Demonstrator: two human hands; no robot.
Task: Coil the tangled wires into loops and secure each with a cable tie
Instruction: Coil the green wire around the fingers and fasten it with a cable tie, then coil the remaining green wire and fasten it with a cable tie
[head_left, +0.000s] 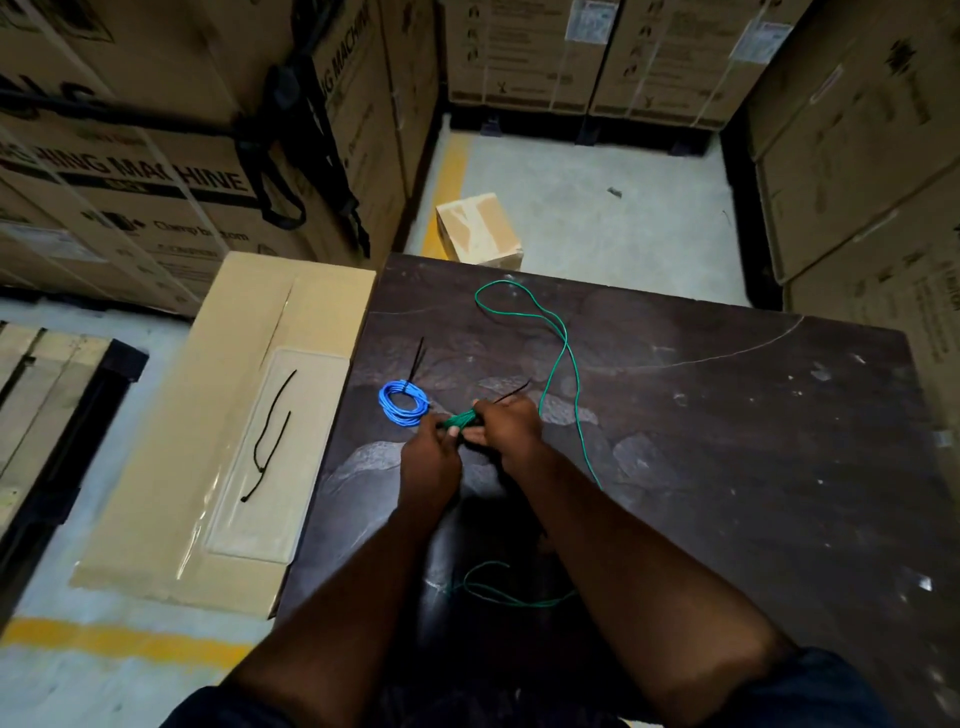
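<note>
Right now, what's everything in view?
table: one, dark, under the wires
flat carton: one, tan, left of table
green wire: one, green, bunched end gripped, rest trailing over table
blue coil: one, blue, tied, on table left of bunch
loose cable ties: two, black, on flat carton
cable tie: one, black, poking from bunch
small box: one, brown, floor beyond table
stacked cartons: several, brown, around
left hand: one, gripping green wire
right hand: one, gripping green wire

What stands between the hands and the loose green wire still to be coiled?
Nothing visible: the green wire lies free on the table and runs into the right hand; the blue coil sits apart.
</note>
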